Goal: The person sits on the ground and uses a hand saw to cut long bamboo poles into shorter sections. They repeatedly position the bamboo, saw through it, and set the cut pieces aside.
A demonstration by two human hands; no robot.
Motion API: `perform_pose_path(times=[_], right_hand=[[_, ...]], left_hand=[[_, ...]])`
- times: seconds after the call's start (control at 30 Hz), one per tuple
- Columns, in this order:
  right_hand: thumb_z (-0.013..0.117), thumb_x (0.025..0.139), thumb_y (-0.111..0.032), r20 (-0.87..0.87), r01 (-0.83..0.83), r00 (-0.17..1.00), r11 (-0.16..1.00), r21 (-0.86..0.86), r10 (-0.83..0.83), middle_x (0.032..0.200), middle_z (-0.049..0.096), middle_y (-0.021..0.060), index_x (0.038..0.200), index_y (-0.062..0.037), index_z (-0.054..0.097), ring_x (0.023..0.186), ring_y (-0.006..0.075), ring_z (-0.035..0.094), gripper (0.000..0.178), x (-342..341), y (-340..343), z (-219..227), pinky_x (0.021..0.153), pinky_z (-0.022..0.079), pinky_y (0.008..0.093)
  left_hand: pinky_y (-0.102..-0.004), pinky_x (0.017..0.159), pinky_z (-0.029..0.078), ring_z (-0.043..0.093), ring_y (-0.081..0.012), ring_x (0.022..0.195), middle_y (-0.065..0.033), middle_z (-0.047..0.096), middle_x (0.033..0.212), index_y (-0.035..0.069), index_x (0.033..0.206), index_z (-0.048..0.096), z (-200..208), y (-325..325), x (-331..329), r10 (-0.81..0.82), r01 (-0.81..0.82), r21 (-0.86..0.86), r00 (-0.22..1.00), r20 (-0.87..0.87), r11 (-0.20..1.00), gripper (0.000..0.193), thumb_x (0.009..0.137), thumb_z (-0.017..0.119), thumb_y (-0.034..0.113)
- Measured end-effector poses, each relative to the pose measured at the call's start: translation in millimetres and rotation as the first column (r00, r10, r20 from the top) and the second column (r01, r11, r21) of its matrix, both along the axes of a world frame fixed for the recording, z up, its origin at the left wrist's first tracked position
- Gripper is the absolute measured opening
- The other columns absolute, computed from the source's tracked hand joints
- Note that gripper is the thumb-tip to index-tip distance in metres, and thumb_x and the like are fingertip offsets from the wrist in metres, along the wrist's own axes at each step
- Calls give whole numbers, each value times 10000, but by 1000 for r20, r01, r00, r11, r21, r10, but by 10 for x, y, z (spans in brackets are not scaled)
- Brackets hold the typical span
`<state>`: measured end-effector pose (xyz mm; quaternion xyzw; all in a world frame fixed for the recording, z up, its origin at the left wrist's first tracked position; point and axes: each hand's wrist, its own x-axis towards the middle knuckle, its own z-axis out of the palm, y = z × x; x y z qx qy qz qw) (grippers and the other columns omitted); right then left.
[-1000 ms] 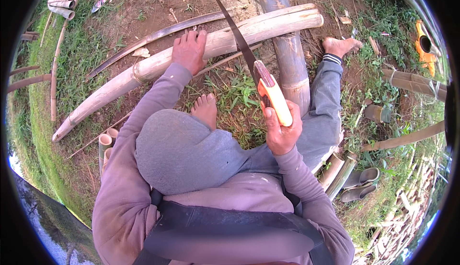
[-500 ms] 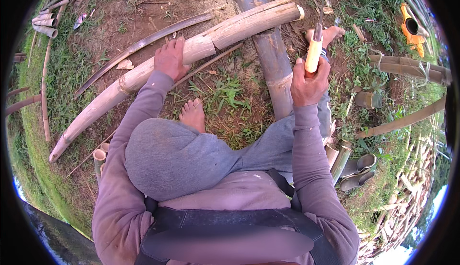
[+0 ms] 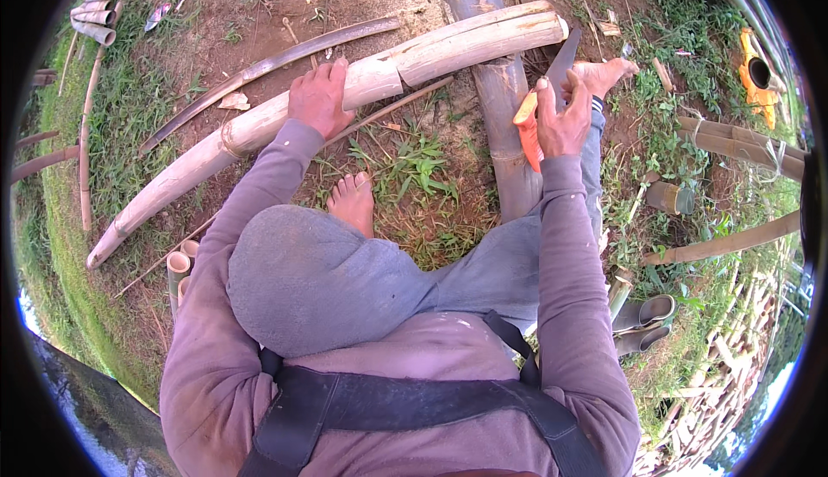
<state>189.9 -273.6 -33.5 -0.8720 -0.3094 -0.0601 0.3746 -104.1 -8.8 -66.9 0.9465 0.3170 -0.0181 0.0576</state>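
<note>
The left hand lies over the pale bamboo pole, its fingers close together and bent over the far side, keeping hold of it from above. The right hand, out by the right shin, has a loose hold on a saw, its fingers half curled and partly spread, the thumb up against the handle. The handle is orange and yellow; the dark blade points away from the body, its tip near the pole's far right end.

The pole slants from the lower left to the upper right and rests across a thicker, greyish bamboo log. A cut line shows in the pole to the right of the left hand, and a tie circles it to the left of that hand. Beyond the pole a dark split strip lies on the ground; on the near side is a thin stick.

One bare foot stands on the grass below the left hand, the other beyond the right. Farther out are short bamboo tubes at the left, dark boots and a heap of split bamboo at the lower right, and an orange object with a round dark opening at the upper right.
</note>
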Motion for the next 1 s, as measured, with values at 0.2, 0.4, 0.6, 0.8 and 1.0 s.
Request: perform_pose_path(times=[0.2,0.4,0.6,0.8,1.0], right_hand=[[837,853,-447,-403,-8,915,999,42,24,1198,723,225,1199,105,699,1054,266,685,666,901,805,276,970,522,385],[844,905,-254,-55,-320,928,863,391,369,836,691,72,912,4,665,797,170,640,315,-289,1082,1257,718,525,349],[835,724,-154,406,-554,814,766,327,416,873,613,48,884,-121,600,996,271,629,287,-1433,961,1736,992,376,490],[820,911,-198,-281,-129,919,884,449,277,904,601,100,963,0,608,851,182,565,295,-1352,-866,1880,765,465,348],[795,950,-179,-373,560,823,724,403,-429,869,651,20,1017,-31,694,872,101,579,192,-1422,-3620,2395,776,473,282]], left_hand=[[-466,1032,497,624,-329,1241,-107,623,1318,135,1457,459,62,-13,11,-13,12,-15,1000,-27,1000,883,720,907,323],[-468,1047,488,616,-324,1260,-119,625,1319,126,1473,451,41,12,-124,-2,2,-15,998,-62,1000,889,730,894,330],[-488,1060,481,642,-321,1230,-118,661,1293,116,1427,559,151,74,47,17,-19,-143,1000,-15,989,706,805,809,337],[-521,1084,483,589,-378,1286,-191,518,1437,100,1521,373,-70,-48,118,-136,129,-58,982,-133,990,875,820,771,441],[-537,1074,492,578,-413,1291,-226,484,1470,97,1543,316,19,295,-150,30,-17,67,980,-196,998,950,789,771,454]])
